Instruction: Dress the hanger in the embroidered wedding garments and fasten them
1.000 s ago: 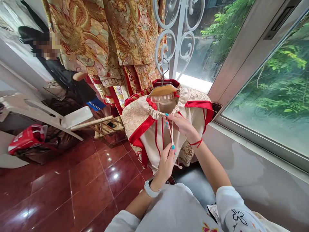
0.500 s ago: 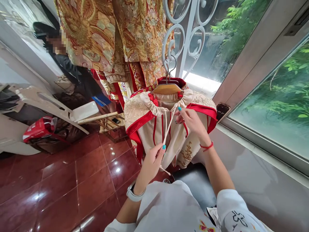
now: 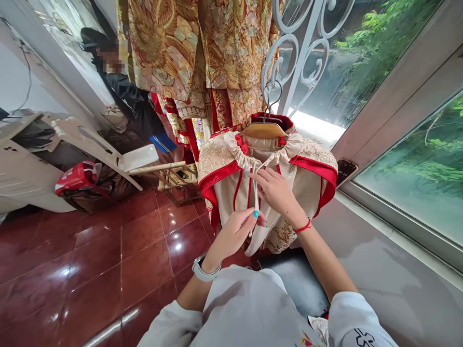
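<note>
A cream and red embroidered garment (image 3: 217,164) hangs on a wooden hanger (image 3: 265,130) hooked on a white scrolled iron grille (image 3: 300,53). A pale drawstring (image 3: 255,190) runs down from its gathered waistband. My right hand (image 3: 277,190) pinches the drawstring just below the waistband. My left hand (image 3: 237,231), with a white watch on the wrist, grips the lower end of the same cord, fingers closed round it.
Gold embroidered robes (image 3: 188,53) hang behind the garment. A person in dark clothes (image 3: 133,103) stands at the back left. White plastic chairs (image 3: 90,142), a red bag (image 3: 77,176), a wooden rack (image 3: 170,173), a phone (image 3: 345,169) on the window sill, red tiled floor (image 3: 108,255).
My right hand came down from the waistband to the cord's middle. My left hand rose slightly and shifted right, shortening the stretch of drawstring between both hands. The view drifted left.
</note>
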Demonstrator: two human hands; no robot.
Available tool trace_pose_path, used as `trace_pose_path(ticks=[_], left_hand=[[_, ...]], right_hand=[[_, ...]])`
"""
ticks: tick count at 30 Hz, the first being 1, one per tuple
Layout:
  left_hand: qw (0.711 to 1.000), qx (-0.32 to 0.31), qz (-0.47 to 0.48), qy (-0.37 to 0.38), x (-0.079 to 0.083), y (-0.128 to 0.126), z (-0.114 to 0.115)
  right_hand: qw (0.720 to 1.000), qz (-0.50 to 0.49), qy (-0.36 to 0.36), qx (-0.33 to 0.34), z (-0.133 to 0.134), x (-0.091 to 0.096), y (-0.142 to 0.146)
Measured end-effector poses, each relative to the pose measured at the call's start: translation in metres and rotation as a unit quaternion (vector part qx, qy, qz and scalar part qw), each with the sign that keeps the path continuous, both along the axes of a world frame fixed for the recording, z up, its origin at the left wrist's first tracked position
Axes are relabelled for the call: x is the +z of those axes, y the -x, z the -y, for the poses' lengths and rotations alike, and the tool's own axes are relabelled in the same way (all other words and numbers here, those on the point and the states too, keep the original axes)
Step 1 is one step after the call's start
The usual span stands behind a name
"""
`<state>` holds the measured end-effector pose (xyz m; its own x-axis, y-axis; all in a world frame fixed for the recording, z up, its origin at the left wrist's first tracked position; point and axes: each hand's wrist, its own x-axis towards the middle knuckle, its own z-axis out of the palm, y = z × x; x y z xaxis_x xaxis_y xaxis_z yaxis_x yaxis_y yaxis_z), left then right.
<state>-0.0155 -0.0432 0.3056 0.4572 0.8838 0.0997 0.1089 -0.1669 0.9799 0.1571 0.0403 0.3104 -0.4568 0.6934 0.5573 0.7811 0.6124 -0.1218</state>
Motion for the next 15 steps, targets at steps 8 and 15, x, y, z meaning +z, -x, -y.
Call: trace_pose_path(ticks=[8, 15], left_hand=[[0.984, 0.111, -0.108, -0.09, 0.002, 0.035, -0.004], [0.955, 0.146, -0.145, -0.212, -0.015, 0.036, -0.035]], right_hand=[[0.998, 0.054, -0.034, -0.022, 0.007, 0.002, -0.007], [0.996, 0.015, -0.083, -0.012, 0.005, 0.018, -0.04]])
